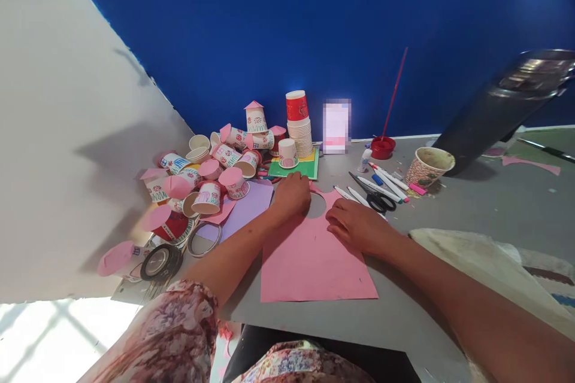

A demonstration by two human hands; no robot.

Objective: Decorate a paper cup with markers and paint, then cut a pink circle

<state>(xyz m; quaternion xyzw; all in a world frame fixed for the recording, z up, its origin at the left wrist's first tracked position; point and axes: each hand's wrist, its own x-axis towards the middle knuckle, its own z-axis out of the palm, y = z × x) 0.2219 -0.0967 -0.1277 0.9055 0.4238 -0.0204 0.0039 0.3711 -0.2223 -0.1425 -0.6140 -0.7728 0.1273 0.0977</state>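
A sheet of pink paper (317,269) with a round hole cut through its far part lies in front of me. My left hand (291,196) is at the sheet's far left corner, left of the hole, its fingers curled down and closed on the paper. On the other side of the hole, my right hand (353,224) has its fingers bent onto the paper near its right edge. Black scissors (375,196) lie beyond my right hand among several white markers (384,188). A white paper cup (288,154) with a pink drawing stands upside down beyond my left hand.
Decorated paper cups (224,155) with pink paper tops are piled at left. Behind stands a stack of cups (300,125). Tape rolls (162,262), purple paper (247,206), a red pot (383,147), a patterned cup (430,166), a dark flask (489,114) and a cloth (476,257) surround the sheet.
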